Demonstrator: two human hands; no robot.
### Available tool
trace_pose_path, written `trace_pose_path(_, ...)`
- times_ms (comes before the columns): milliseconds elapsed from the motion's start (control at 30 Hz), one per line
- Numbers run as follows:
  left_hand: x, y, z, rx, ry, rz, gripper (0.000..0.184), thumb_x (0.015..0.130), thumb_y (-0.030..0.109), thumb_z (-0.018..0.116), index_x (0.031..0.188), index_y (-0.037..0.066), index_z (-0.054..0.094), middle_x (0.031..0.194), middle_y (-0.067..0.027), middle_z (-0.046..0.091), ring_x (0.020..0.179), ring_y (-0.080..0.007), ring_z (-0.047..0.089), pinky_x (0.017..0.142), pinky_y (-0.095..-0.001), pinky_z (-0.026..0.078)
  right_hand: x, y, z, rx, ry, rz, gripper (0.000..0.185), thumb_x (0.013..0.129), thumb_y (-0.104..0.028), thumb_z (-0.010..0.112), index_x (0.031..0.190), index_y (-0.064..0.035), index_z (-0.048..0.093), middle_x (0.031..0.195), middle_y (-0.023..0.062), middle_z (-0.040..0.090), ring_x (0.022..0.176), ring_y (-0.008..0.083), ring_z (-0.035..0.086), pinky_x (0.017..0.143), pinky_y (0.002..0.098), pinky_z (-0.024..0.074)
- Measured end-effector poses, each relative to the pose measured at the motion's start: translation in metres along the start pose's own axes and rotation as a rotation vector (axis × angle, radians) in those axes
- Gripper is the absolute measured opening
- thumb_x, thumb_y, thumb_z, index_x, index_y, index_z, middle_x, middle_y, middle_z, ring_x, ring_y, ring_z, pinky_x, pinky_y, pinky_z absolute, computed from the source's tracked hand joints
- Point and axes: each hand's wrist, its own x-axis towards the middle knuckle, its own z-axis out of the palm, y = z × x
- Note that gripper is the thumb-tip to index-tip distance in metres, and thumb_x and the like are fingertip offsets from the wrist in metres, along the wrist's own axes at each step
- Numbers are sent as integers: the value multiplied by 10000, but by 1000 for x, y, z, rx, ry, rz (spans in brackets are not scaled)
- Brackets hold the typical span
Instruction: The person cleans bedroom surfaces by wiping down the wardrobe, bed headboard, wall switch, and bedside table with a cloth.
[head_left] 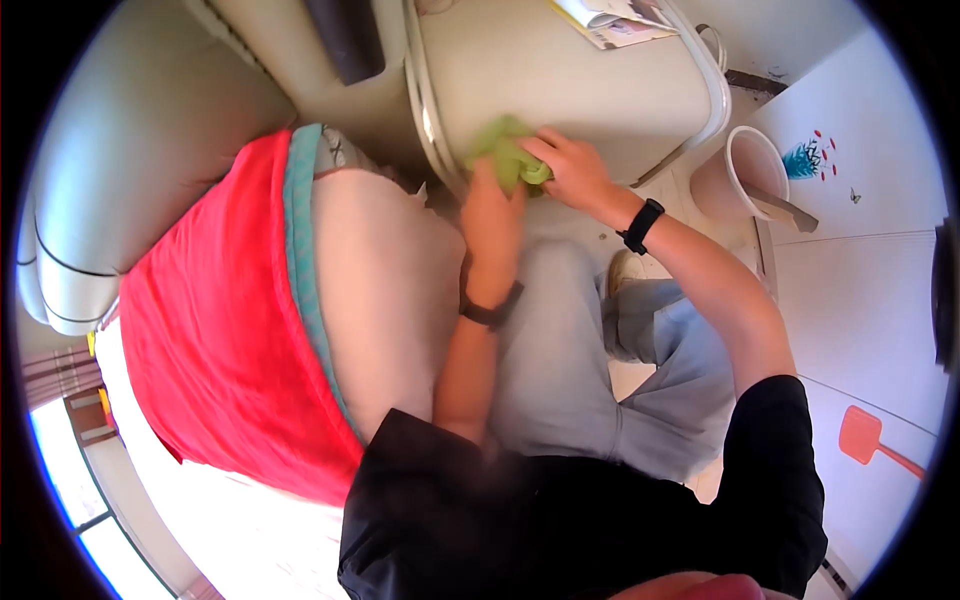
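Observation:
A crumpled light-green cloth [508, 148] is bunched up between my two hands, over the near edge of a beige padded seat [580, 75]. My left hand [492, 215] grips the cloth from below, its fingers wrapped into the folds. From the right, my right hand [575, 170] pinches another part of it, thumb and fingers closed. Dark bands circle both wrists. The cloth is slightly blurred, and some fingertips are hidden in it.
Papers [620, 20] lie on the seat's far side. A pale bucket [755, 165] with a flat tool stands at right, near a white cabinet [850, 270]. An orange fly swatter [862, 435] shows at lower right. Red fabric [220, 330] and a sofa [150, 120] are at left.

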Motion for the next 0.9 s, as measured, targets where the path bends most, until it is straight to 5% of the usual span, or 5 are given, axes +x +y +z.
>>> trace_pose_path(333,25,95,70,54,-202,154,436,861,175,630,1240,84,433,1025,-237,629,840,-448,621,684,-513,508,-43,69,-73,87,221,210,522,717,-58,727,1219,-97,589,1130,136,618,967,369,610,809,418,512)
trace_pose_path(700,49,194,140,-159,-338,388,496,840,160,632,1287,80,432,1129,-247,614,925,-440,624,767,-499,507,-81,115,-151,111,773,370,495,699,30,658,1177,-93,617,968,132,572,897,344,587,752,374,489)
trace_pose_path(900,58,220,192,-153,-392,412,491,829,167,637,1270,77,439,1072,-246,636,909,-437,632,756,-497,508,-101,163,-166,93,781,418,459,744,-19,657,1191,-108,604,1009,122,592,909,342,601,767,375,488)
